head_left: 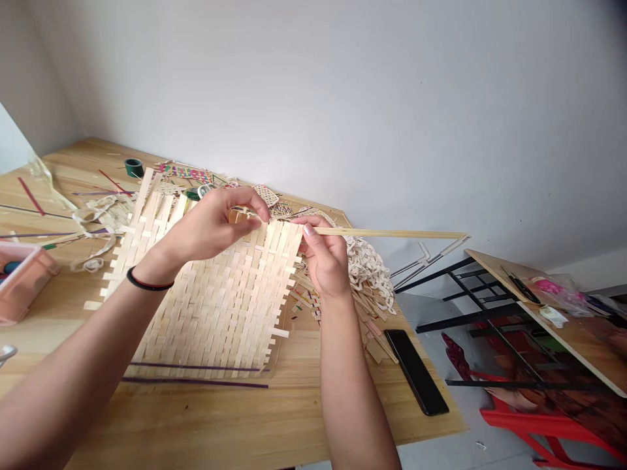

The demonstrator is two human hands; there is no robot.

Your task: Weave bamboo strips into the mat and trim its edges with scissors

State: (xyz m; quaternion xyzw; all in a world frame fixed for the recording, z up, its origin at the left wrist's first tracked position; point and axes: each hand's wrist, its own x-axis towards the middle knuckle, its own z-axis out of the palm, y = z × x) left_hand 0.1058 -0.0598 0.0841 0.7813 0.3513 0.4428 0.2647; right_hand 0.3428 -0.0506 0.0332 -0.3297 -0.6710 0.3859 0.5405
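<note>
A woven mat of pale flat strips [215, 313] tilts up from the wooden table, with strip ends sticking out along its edges. At its top edge my left hand [223, 219] pinches, thumb and forefinger close together over the strip ends. My right hand [326, 254] grips a long pale strip [392, 232] at the mat's upper right corner, thumb in front. The strip runs out to the right past the table. Its part behind the mat's edge is hidden. Two thin dark purple strips [196, 382] lie at the mat's lower edge.
Cream cord [367, 261] lies heaped behind my right hand. A black phone [416, 372] rests near the right edge of the table [196, 431]. At the left are a pink bin [24, 281] and a roll of green tape [134, 168]. A red stool [548, 424] stands lower right.
</note>
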